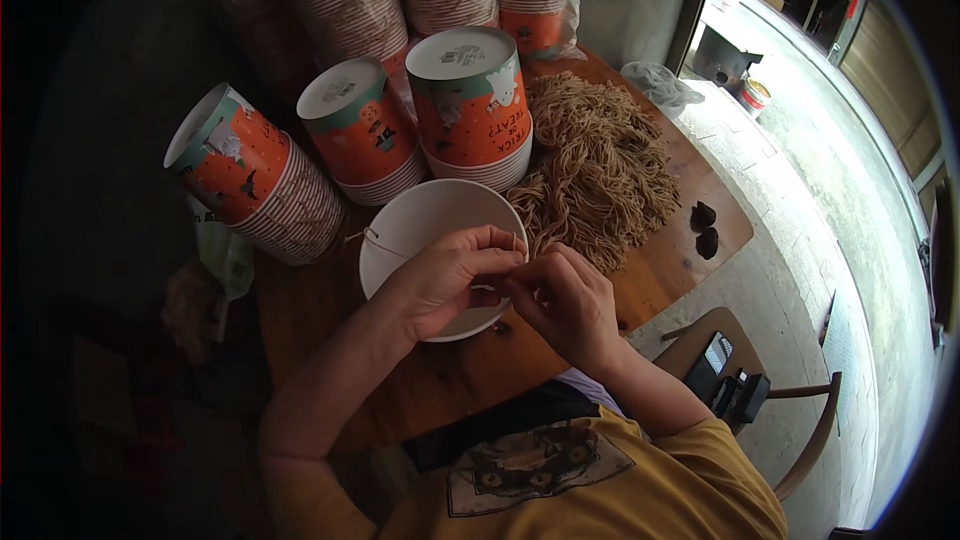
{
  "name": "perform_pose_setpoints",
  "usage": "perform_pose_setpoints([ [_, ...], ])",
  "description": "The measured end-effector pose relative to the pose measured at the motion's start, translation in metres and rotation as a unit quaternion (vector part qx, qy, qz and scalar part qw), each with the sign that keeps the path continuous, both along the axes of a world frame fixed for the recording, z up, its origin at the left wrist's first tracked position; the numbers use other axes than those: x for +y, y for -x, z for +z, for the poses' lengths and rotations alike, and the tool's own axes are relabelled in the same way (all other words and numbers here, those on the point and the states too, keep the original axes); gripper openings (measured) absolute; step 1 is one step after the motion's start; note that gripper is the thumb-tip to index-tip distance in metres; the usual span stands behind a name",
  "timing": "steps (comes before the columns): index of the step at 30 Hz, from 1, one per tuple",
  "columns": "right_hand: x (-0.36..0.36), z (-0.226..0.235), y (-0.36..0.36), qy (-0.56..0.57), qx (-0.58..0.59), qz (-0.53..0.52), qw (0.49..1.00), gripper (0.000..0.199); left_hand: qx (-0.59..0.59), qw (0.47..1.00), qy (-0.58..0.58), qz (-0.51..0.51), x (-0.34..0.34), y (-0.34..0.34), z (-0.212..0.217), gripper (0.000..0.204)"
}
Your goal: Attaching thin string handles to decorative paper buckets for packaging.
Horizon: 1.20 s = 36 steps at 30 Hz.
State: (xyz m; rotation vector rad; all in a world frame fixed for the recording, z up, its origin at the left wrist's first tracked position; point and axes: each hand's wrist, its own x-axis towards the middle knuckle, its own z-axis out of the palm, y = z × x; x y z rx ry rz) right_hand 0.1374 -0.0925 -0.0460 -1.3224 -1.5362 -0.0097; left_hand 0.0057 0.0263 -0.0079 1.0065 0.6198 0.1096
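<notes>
Head view: round white tub (425, 208), thin tan cord (370, 234) through side.

The open bucket (430, 205) is plain white inside, the cords (600, 170) tan; the stacked buckets (467, 140) are orange with green bands, white ghosts and white bases; the surface (655, 285) is warm brown, the shirt (690, 480) mustard yellow

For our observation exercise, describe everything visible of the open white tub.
The white tub is round and plain inside, apparently smooth paper or plastic. Its wide mouth faces up. A thin tan cord crosses its left rim. It stands on the wooden table; the left hand and right hand hide part of its right side.
</notes>
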Motion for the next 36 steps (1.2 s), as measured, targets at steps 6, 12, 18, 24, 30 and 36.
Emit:
perform_pose_setpoints([
  [6, -0.002, 0.004, -0.008, 0.026, -0.013, 0.05, 0.998, 0.018, 0.009, 0.998, -0.056, 0.001, -0.001, -0.003, 0.003, 0.012],
  [12, 0.008, 0.025, -0.041, -0.017, -0.09, 0.044, 0.995, 0.027, -0.011, 0.994, -0.111, 0.015, -0.006, -0.003, 0.006, 0.017],
  [18, 0.024, 0.03, -0.054, 0.007, -0.185, 0.113, 0.976, 0.035, -0.007, 0.986, -0.166, 0.029, -0.012, -0.005, 0.009, 0.022],
  [24, 0.033, 0.042, -0.06, 0.003, -0.232, 0.179, 0.956, 0.028, -0.017, 0.984, -0.164, 0.062, -0.015, -0.004, 0.007, 0.032],
  [30, 0.027, 0.042, -0.067, 0.029, -0.175, 0.214, 0.96, 0.013, 0.0, 0.984, -0.174, 0.041, -0.014, -0.001, 0.01, 0.032],
  [36, 0.021, 0.02, -0.062, 0.213, 0.212, 0.339, 0.891, 0.012, 0.001, 0.969, -0.24, 0.049, -0.019, -0.003, 0.006, 0.033],
])
